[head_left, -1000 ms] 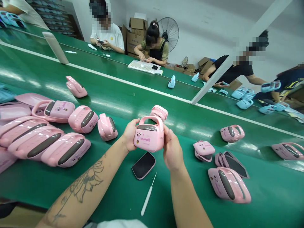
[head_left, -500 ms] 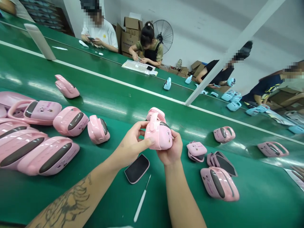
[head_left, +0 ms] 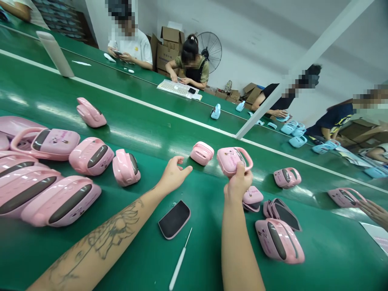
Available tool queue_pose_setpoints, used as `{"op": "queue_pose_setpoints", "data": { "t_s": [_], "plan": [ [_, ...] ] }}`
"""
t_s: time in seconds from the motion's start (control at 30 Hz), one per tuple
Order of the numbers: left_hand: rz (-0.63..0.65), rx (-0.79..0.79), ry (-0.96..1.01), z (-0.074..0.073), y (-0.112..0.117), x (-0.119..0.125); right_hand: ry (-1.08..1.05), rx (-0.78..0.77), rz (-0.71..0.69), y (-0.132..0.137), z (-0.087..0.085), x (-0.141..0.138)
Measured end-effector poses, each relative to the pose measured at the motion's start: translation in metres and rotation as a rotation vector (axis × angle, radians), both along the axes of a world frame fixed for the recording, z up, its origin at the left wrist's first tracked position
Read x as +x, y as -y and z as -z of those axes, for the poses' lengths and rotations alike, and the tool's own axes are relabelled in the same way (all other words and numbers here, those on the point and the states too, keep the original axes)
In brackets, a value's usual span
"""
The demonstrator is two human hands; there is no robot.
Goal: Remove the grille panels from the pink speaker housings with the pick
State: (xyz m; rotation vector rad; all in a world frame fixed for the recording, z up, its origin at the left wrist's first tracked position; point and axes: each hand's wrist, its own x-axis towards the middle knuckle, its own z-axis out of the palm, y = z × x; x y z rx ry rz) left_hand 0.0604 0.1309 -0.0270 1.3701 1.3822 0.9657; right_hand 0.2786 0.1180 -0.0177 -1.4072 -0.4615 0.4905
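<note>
My right hand [head_left: 239,184] grips a pink plastic casing with a loop handle and a printed picture [head_left: 228,161], held up over the green bench. My left hand [head_left: 176,173] holds nothing; its thumb and fingers are apart, pointing right. Just beyond it sits another pink casing [head_left: 202,153]. Below the hands lie a pink-edged panel with a dark face [head_left: 175,220] and a thin tool with a white handle and a metal tip [head_left: 178,264]. A small stack of pink printed panels [head_left: 253,195] is partly hidden behind my right wrist.
Several pink casings [head_left: 63,200] crowd the left side. Dark-faced panels [head_left: 286,214] and a casing [head_left: 279,241] lie right. Another person's hand [head_left: 376,212] reaches towards a casing [head_left: 345,197] at far right. A slanted post [head_left: 266,109] and a bottle [head_left: 56,54] stand beyond; co-workers sit opposite.
The casing that both hands held is now in my right hand alone, moved right and turned. My left hand has let go. Another person's hand has appeared at the right edge.
</note>
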Motion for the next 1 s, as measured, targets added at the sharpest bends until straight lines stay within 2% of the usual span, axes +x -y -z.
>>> {"op": "queue_pose_setpoints", "data": {
  "t_s": [0.07, 0.17, 0.33, 0.43, 0.5, 0.6, 0.67, 0.77, 0.83, 0.9, 1.0],
  "plan": [
    [-0.017, 0.024, -0.098, 0.016, -0.015, 0.010, 0.145, -0.093, 0.144, -0.019, 0.008, 0.023],
    [0.004, 0.094, -0.212, 0.028, -0.032, 0.037, 0.326, -0.247, 0.217, -0.040, 0.025, 0.043],
    [-0.018, 0.137, -0.337, 0.033, -0.055, 0.095, 0.509, -0.388, 0.189, -0.055, 0.051, 0.041],
    [-0.045, 0.123, -0.365, 0.034, -0.067, 0.117, 0.549, -0.392, 0.161, -0.050, 0.052, 0.038],
    [-0.042, 0.113, -0.347, 0.034, -0.072, 0.122, 0.558, -0.365, 0.120, -0.039, 0.046, 0.035],
    [-0.024, 0.113, -0.258, 0.032, -0.076, 0.114, 0.559, -0.293, -0.034, -0.005, 0.039, 0.022],
    [-0.019, 0.127, -0.166, 0.030, -0.076, 0.101, 0.553, -0.255, -0.248, 0.024, 0.039, 0.004],
    [-0.035, 0.155, -0.012, 0.026, -0.069, 0.074, 0.503, -0.246, -0.667, 0.065, 0.045, -0.030],
    [-0.063, 0.162, 0.087, 0.023, -0.062, 0.054, 0.451, -0.254, -0.841, 0.082, 0.050, -0.049],
    [-0.102, 0.164, 0.186, 0.019, -0.053, 0.035, 0.396, -0.267, -0.923, 0.089, 0.053, -0.060],
    [-0.148, 0.153, 0.351, 0.014, -0.038, 0.008, 0.302, -0.279, -0.955, 0.083, 0.050, -0.063]
  ]
}}
